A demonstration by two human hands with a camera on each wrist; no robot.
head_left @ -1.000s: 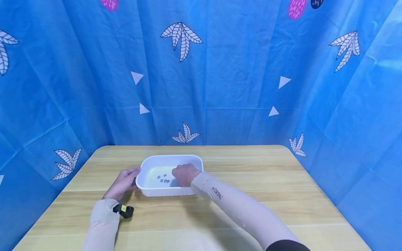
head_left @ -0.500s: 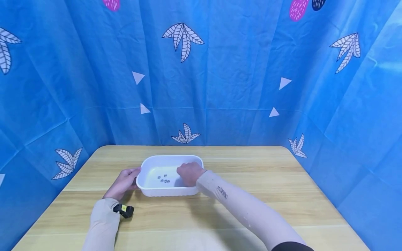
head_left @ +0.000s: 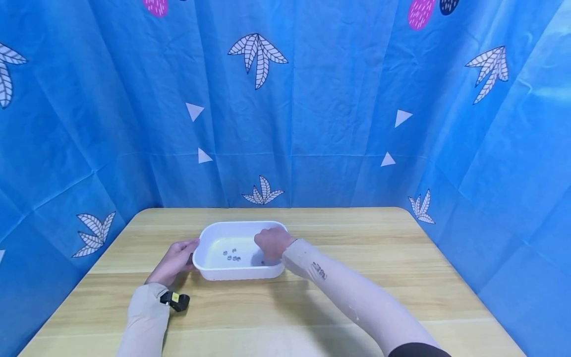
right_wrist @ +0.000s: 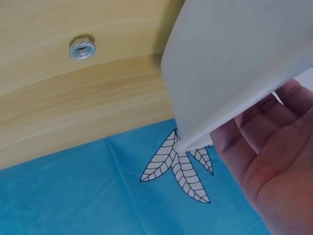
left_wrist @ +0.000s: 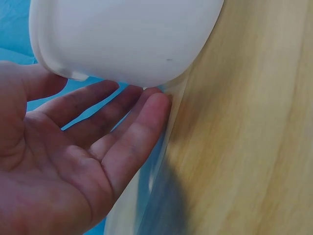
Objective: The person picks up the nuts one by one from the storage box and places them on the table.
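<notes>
A white plastic basin (head_left: 223,273) stands on the wooden table. My left hand (head_left: 176,260) holds its left end, thumb at the rim and fingertips against the outer wall, as the left wrist view shows. My right hand (head_left: 273,244) reaches over the near right rim into the basin, knuckles up and fingers bent down; the basin wall (right_wrist: 234,63) hides its fingertips in the right wrist view, and I cannot tell what they hold. Several small metal nuts (head_left: 234,258) lie on the basin floor left of it. Another small nut (head_left: 262,262) shows just under the right hand.
One flange nut (right_wrist: 82,48) lies on the table outside the basin, in the right wrist view. Blue printed curtain (head_left: 330,124) surrounds the table (head_left: 357,238) at the back and sides. My right forearm (head_left: 348,297) crosses the table's near right part.
My right hand has shifted slightly right within the basin, and a small nut has come into sight beneath it. The left hand keeps its hold; the basin stays about where it was.
</notes>
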